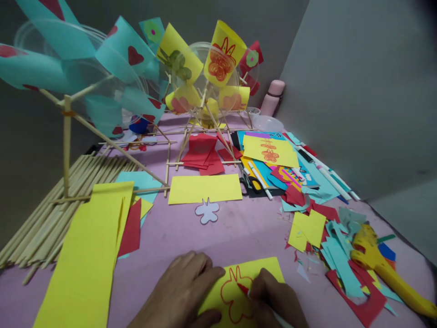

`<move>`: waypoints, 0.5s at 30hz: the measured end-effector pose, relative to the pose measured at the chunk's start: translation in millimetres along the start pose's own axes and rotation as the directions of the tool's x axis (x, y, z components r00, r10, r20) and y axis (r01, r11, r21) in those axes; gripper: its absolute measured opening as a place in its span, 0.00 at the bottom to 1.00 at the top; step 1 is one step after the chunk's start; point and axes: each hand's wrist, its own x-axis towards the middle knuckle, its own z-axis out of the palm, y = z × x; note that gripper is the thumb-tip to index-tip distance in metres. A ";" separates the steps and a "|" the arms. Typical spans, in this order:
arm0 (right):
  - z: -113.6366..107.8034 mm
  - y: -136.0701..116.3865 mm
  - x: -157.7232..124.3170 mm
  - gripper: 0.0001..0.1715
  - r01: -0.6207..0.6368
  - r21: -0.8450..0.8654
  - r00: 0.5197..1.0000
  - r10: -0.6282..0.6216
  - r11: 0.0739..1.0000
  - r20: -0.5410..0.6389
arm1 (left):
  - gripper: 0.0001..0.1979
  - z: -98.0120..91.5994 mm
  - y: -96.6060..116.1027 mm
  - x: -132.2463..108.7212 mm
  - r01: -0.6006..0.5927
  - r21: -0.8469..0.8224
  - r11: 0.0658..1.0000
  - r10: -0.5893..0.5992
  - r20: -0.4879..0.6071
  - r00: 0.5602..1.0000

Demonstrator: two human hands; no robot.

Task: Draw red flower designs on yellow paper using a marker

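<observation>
A yellow sheet of paper (269, 266) lies at the near edge of the table, bearing a red butterfly outline. My right hand (276, 298) grips a red marker (243, 289), its tip touching the paper inside the outline. Flat on the sheet's left side rests my left hand (180, 291), fingers spread and holding nothing. A pale butterfly cutout (207, 211) lies farther off, just below a yellow paper strip (205, 189). The lower part of the drawing is partly hidden by my right hand.
Wheels of decorated paper on stick frames (116, 127) stand at the back and left. Sticks (44, 214) and yellow strips (82, 255) lie left. Scissors (252, 184), paper scraps (341, 255), a yellow glue gun (385, 264) and a pink bottle (272, 98) are on the right.
</observation>
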 end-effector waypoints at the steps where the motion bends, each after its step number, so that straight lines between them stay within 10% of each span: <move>1: 0.1 -0.4 0.1 0.08 0.006 -0.008 1.000 -0.006 1.000 -0.004 | 0.21 -0.1 0.1 0.7 0.001 0.004 1.000 -0.001 0.004 1.000; 15: 0.0 0.7 1.8 0.07 0.113 -0.095 0.994 -0.113 0.989 0.005 | 0.21 -2.0 0.1 2.0 0.012 -0.009 1.000 -0.011 0.016 1.000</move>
